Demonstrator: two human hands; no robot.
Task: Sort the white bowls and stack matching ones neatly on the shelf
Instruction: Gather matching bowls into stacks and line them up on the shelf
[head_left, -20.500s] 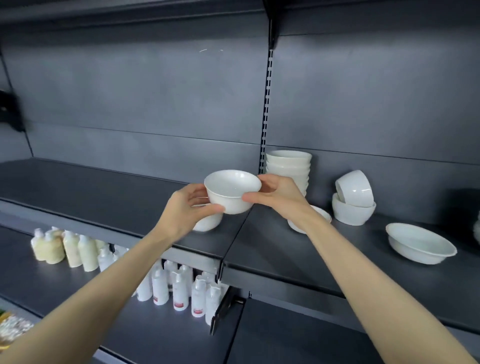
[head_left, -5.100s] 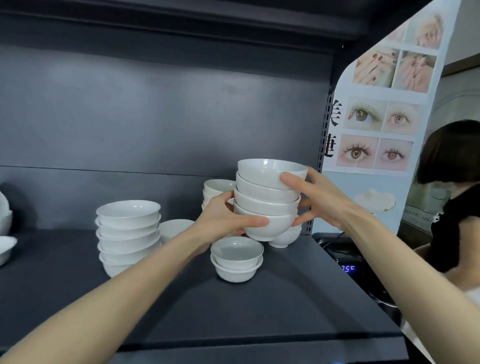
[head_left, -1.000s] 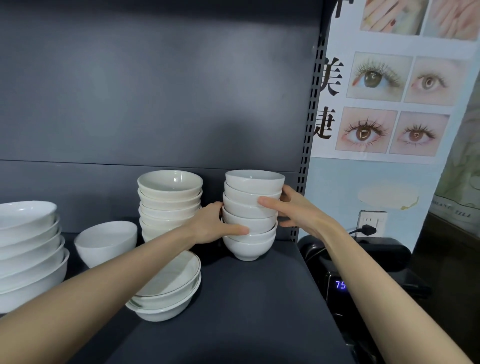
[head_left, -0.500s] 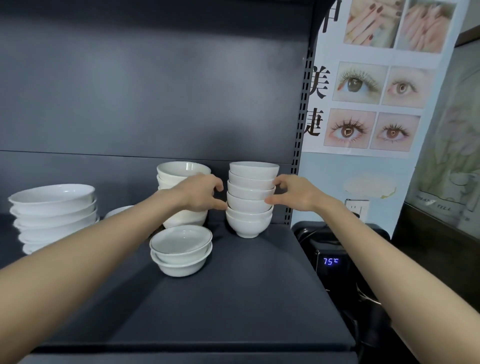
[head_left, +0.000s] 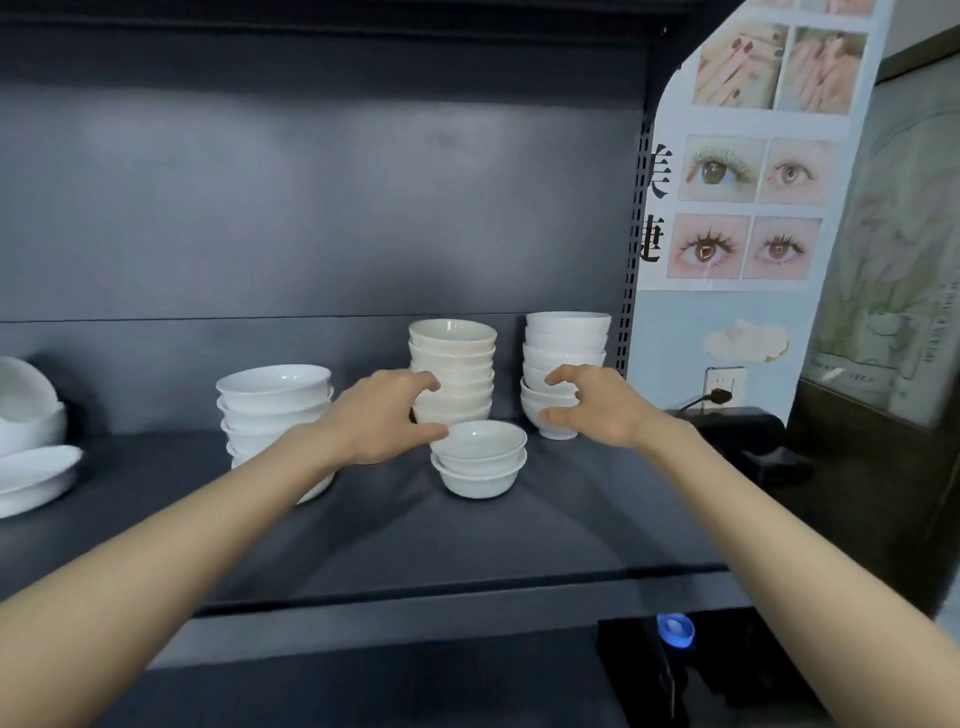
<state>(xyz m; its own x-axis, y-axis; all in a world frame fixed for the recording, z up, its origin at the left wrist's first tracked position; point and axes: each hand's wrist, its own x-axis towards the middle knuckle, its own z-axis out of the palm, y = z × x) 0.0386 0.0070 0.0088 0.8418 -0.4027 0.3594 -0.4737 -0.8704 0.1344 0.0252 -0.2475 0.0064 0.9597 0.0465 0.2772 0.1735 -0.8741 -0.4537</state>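
Our right hand (head_left: 592, 405) hangs open in front of the tall stack of small bowls (head_left: 565, 369) at the back right corner of the shelf (head_left: 467, 540), fingers spread and curled, holding nothing; the fingertips look just off the bowl walls, though we cannot tell for sure whether one brushes them. Our left hand (head_left: 387, 415) is likewise open and empty, thumb and fingers curved in front of the cream-toned stack (head_left: 452, 371) that stands just beside the first one.

Working outward, a pair of shallow bowls (head_left: 479, 460) sits nested in front of and between those two stacks, nearer the shelf edge. Further left is a stack of wider bowls (head_left: 274, 405), partly hidden behind our left forearm. At the far left edge of the view are some more bowls (head_left: 31, 441), cut off by the frame, which look loosely piled rather than squared up.

We judge the sorting to be well along: four groups each hold bowls of one shape, sitting upright and reasonably straight. What seems left is the far-left pile, which may still need matching and stacking, and perhaps moving the low pair back in line with the taller stacks. Beyond the shelf upright, a poster (head_left: 748, 156) hangs on the wall.
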